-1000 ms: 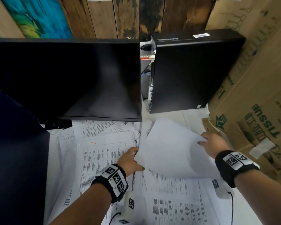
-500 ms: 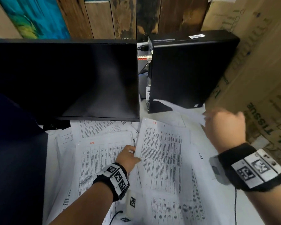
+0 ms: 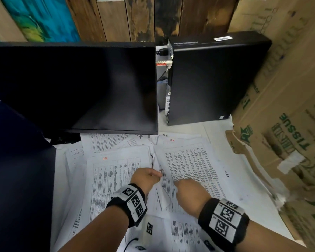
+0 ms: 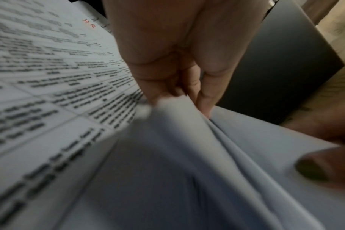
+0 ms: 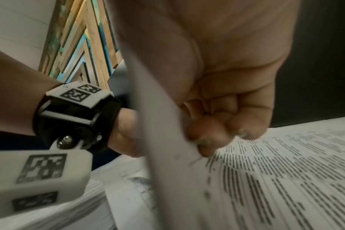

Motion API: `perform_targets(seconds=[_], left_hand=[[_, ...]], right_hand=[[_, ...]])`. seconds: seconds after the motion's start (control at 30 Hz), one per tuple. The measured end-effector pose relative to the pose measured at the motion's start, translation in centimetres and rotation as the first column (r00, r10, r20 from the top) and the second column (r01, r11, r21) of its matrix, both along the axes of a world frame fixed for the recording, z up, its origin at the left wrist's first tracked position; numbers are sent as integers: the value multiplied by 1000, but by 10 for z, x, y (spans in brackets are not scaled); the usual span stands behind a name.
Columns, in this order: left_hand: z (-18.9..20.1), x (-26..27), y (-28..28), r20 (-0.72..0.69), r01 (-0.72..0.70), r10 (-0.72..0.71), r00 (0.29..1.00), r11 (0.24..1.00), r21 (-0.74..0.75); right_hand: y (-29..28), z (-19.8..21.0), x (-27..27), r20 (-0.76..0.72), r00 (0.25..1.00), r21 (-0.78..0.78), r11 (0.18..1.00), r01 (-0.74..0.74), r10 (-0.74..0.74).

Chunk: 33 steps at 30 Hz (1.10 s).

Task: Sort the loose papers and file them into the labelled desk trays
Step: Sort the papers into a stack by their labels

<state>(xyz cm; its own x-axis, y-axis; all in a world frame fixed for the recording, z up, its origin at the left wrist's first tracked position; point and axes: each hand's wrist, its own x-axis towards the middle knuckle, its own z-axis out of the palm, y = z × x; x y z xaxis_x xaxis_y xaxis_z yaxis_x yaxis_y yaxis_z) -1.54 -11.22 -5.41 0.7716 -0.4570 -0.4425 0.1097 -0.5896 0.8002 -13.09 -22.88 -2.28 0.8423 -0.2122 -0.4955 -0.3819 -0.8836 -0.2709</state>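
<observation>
Papers [image 3: 189,166] lay strewn over the desk before the monitor [image 3: 71,88], several marked HR in red. The left hand [image 3: 144,179] pinched the raised edge of a few sheets [image 4: 187,140]; the right hand [image 3: 187,191] had its fingers [image 5: 217,132] curled, nipping the same lifted edge beside it. This looked like the sorting step, a sheet being picked out. No trays showed, so the next move would call for reading the mark and finding its tray.
</observation>
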Motion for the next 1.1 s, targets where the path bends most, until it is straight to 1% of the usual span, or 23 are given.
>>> perform_targets(seconds=[0.1, 0.17, 0.2, 0.23, 0.27, 0.3, 0.33, 0.37, 0.4, 0.43, 0.47, 0.53, 0.57, 0.6, 0.63, 0.7, 0.8, 0.9, 0.97, 1.07, 1.1], left_hand=[[3, 2, -3, -39, -37, 37, 999, 999, -3], [8, 2, -6, -37, -48, 49, 998, 999, 21], [8, 2, -7, -40, -57, 58, 997, 998, 26], [9, 2, -9, -70, -86, 87, 994, 996, 10], [10, 1, -10, -112, -109, 106, 988, 994, -18], [11, 0, -11, -128, -102, 97, 987, 994, -28], [9, -1, -11, -85, -33, 33, 996, 999, -5], [7, -2, -12, -34, 44, -43, 999, 998, 33], [4, -2, -12, 20, 89, -91, 996, 994, 57], [1, -2, -12, 67, 106, -111, 992, 991, 77], [0, -3, -13, 108, 111, -120, 987, 990, 87], [-1, -4, -14, 166, 104, -115, 979, 992, 73], [1, -4, -15, 185, 106, -115, 976, 993, 57], [2, -3, -16, 200, 119, -125, 972, 992, 41], [4, -2, -18, 222, 130, -134, 966, 991, 32], [8, 1, -19, 232, 153, -152, 961, 988, 13], [14, 1, -20, 233, 177, -167, 958, 984, -23], [16, 3, -16, 242, 208, -197, 950, 978, -21], [15, 5, -12, 218, 223, -214, 952, 975, -18], [11, 5, -7, 149, 223, -215, 965, 974, -39], [9, 3, -6, 133, 243, -238, 962, 969, -30]], right_hand=[[2, 3, 0, 48, 998, 172, 984, 39, -48], [5, 4, -3, 34, 994, 333, 939, 89, -106], [3, 2, -4, 11, 987, 417, 898, 142, -161], [-2, 1, -5, -29, 969, 511, 829, 226, -246], [-11, -2, -5, -81, 933, 606, 726, 326, -352], [-23, -6, -4, -134, 887, 669, 620, 410, -442], [-35, -9, -4, -156, 857, 685, 572, 452, -490], [-48, -8, -5, -139, 855, 676, 582, 451, -500], [-60, -9, -5, -102, 863, 650, 624, 435, -495], [-69, -5, -5, -49, 878, 611, 681, 404, -477], [-78, 0, -6, 14, 904, 552, 757, 350, -428], [-87, 9, -5, 135, 954, 371, 906, 203, -269], [-88, 15, -3, 182, 970, 279, 954, 105, -160], [-88, 19, 0, 226, 973, 194, 981, 2, -46], [-87, 22, 4, 264, 962, 115, 989, -95, 62], [-85, 27, 14, 297, 930, -10, 974, -226, 218], [-78, 34, 27, 284, 893, -143, 937, -320, 348], [-72, 36, 37, 262, 883, -200, 917, -345, 389], [-70, 33, 42, 254, 883, -209, 913, -349, 396], [-74, 28, 40, 181, 919, -186, 930, -317, 350], [-76, 26, 37, 143, 936, -172, 939, -296, 321]])
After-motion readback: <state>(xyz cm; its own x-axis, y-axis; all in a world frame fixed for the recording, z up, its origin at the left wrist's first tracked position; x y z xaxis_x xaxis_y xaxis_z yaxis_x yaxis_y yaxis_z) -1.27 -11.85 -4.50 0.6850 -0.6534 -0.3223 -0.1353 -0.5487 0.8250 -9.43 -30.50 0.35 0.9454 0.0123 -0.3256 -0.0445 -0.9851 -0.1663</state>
